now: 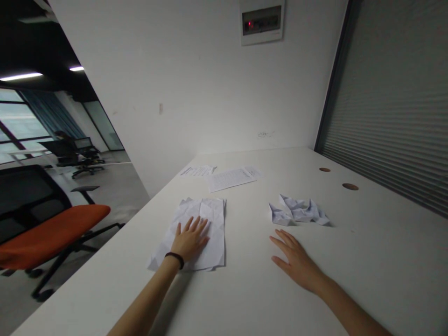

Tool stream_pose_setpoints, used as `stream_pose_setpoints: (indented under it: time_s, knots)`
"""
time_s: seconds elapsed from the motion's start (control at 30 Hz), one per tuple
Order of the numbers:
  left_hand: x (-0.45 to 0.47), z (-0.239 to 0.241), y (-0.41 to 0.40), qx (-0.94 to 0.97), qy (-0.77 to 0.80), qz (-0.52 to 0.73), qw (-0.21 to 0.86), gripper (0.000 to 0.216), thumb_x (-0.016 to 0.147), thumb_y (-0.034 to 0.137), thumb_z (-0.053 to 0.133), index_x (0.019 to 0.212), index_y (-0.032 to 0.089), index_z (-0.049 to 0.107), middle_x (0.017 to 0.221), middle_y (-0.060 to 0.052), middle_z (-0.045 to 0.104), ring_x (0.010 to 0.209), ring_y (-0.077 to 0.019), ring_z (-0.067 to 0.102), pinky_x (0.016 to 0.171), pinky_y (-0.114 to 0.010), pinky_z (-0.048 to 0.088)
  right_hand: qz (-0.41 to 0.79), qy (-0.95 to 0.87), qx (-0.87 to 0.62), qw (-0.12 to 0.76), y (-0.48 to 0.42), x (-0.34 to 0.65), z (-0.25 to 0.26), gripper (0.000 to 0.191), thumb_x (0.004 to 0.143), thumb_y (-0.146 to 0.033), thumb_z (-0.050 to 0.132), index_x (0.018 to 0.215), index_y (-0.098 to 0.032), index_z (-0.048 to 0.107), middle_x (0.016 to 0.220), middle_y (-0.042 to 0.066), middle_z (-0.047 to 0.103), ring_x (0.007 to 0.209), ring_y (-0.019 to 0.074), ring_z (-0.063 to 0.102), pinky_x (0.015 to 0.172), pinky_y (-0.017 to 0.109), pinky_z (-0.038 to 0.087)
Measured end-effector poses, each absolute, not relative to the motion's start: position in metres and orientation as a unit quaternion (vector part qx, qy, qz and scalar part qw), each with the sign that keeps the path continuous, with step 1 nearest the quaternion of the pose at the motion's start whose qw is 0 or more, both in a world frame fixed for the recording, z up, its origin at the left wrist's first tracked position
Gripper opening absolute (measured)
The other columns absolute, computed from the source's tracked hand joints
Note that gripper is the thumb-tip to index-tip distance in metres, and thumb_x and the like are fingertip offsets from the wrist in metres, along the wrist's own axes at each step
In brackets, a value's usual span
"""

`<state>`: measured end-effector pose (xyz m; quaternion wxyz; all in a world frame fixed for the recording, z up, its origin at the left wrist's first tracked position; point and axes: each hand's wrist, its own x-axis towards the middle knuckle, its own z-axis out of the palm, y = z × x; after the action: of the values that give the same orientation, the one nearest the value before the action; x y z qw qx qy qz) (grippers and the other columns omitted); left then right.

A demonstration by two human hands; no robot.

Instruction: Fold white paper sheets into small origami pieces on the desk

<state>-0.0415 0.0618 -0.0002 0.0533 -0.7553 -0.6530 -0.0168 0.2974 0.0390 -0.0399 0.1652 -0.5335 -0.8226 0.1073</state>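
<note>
My left hand (191, 239) lies flat with fingers spread on a stack of creased white paper sheets (215, 233), left of the middle of the white table. A dark band circles that wrist. My right hand (294, 259) is held apart from the sheets, fingers stretched out and holding nothing. Just beyond its fingertips sits a cluster of folded white paper pieces (297, 212) with raised points. Whether the right hand touches the tabletop, I cannot tell.
Printed sheets (233, 178) and another printed paper (198, 171) lie farther back on the white table (252, 298). Two round holes, one nearer (350, 186), pierce its right side. A wall closes the back. On the floor at left stands an orange-seated chair (52, 233).
</note>
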Motion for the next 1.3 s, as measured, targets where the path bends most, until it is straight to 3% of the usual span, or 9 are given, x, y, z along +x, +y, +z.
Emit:
stream_pose_setpoints:
  time_s: [0.17, 0.37, 0.5, 0.63, 0.73, 0.9, 1.1, 1.2, 1.3]
  knots:
    - [0.014, 0.018, 0.043, -0.819, -0.565, -0.078, 0.065, 0.049, 0.086, 0.041, 0.044, 0.132, 0.027, 0.035, 0.142, -0.008, 0.028, 0.13, -0.0264, 0.023, 0.103, -0.052, 0.017, 0.099, -0.82, -0.537, 0.173, 0.041, 0.298, -0.043, 0.048, 0.082, -0.038, 0.046, 0.126, -0.02, 0.046, 0.139, 0.01, 0.036, 0.129, 0.0236, 0.028, 0.105, 0.043, 0.025]
    - [0.063, -0.008, 0.031, -0.849, -0.522, -0.08, -0.013, 0.059, 0.083, 0.054, 0.041, 0.134, 0.025, 0.032, 0.142, -0.01, 0.027, 0.13, -0.0296, 0.02, 0.103, -0.052, 0.018, 0.097, -0.82, -0.528, 0.2, 0.039, 0.298, -0.049, 0.045, 0.081, -0.035, 0.048, 0.124, -0.02, 0.048, 0.136, 0.009, 0.039, 0.127, 0.0241, 0.031, 0.105, 0.042, 0.027]
    - [0.062, -0.025, 0.03, -0.847, -0.523, -0.09, -0.04, 0.057, 0.086, 0.052, 0.037, 0.135, 0.025, 0.029, 0.143, -0.009, 0.024, 0.131, -0.0277, 0.019, 0.104, -0.05, 0.017, 0.067, -0.796, -0.524, 0.295, 0.044, 0.3, -0.047, 0.044, 0.08, -0.026, 0.046, 0.123, -0.02, 0.046, 0.123, 0.01, 0.049, 0.118, 0.0232, 0.041, 0.101, 0.041, 0.034]
    - [0.059, -0.025, 0.029, -0.846, -0.522, -0.097, -0.048, 0.055, 0.086, 0.049, 0.038, 0.135, 0.025, 0.03, 0.143, -0.008, 0.024, 0.132, -0.0271, 0.017, 0.105, -0.05, 0.016, -0.024, -0.74, -0.537, 0.405, 0.061, 0.309, -0.046, 0.052, 0.081, -0.024, 0.043, 0.131, -0.018, 0.032, 0.123, 0.013, 0.044, 0.116, 0.0259, 0.04, 0.098, 0.046, 0.034]
    - [0.061, -0.022, 0.029, -0.846, -0.522, -0.096, -0.054, 0.054, 0.085, 0.046, 0.04, 0.134, 0.024, 0.031, 0.143, -0.009, 0.024, 0.131, -0.028, 0.018, 0.105, -0.05, 0.016, -0.037, -0.732, -0.552, 0.397, 0.073, 0.317, -0.051, 0.05, 0.08, -0.025, 0.044, 0.128, -0.018, 0.036, 0.127, 0.014, 0.041, 0.119, 0.0295, 0.037, 0.096, 0.05, 0.035]
    - [0.063, -0.018, 0.027, -0.842, -0.526, -0.103, -0.064, 0.054, 0.084, 0.044, 0.043, 0.133, 0.022, 0.034, 0.142, -0.011, 0.027, 0.13, -0.0299, 0.02, 0.104, -0.052, 0.017, 0.005, -0.744, -0.545, 0.386, 0.079, 0.321, -0.057, 0.031, 0.078, -0.024, 0.046, 0.108, -0.018, 0.053, 0.106, 0.011, 0.058, 0.104, 0.0261, 0.051, 0.091, 0.045, 0.041]
    - [0.065, -0.017, 0.028, -0.838, -0.518, -0.152, -0.076, 0.051, 0.08, 0.037, 0.052, 0.127, 0.02, 0.042, 0.136, -0.012, 0.038, 0.126, -0.0303, 0.029, 0.103, -0.053, 0.02, 0.026, -0.752, -0.536, 0.384, 0.073, 0.321, -0.044, 0.011, 0.077, -0.023, 0.05, 0.082, -0.019, 0.058, 0.086, 0.008, 0.064, 0.086, 0.024, 0.058, 0.079, 0.04, 0.046]
    - [0.065, -0.019, 0.03, -0.824, -0.511, -0.222, -0.1, 0.051, 0.079, 0.032, 0.056, 0.127, 0.018, 0.042, 0.125, -0.011, 0.05, 0.116, -0.0263, 0.043, 0.101, -0.048, 0.028, 0.068, -0.776, -0.512, 0.363, 0.06, 0.316, -0.035, 0.006, 0.078, -0.022, 0.052, 0.076, -0.021, 0.058, 0.079, 0.003, 0.064, 0.076, 0.0186, 0.06, 0.071, 0.031, 0.049]
    - [0.067, -0.019, 0.03, -0.823, -0.481, -0.276, -0.126, 0.047, 0.078, 0.032, 0.059, 0.122, 0.018, 0.047, 0.116, -0.01, 0.056, 0.106, -0.0242, 0.05, 0.094, -0.042, 0.038, 0.184, -0.807, -0.458, 0.325, 0.045, 0.306, -0.024, 0.004, 0.076, -0.019, 0.055, 0.077, -0.022, 0.058, 0.083, 0.003, 0.063, 0.081, 0.0175, 0.059, 0.074, 0.028, 0.048]
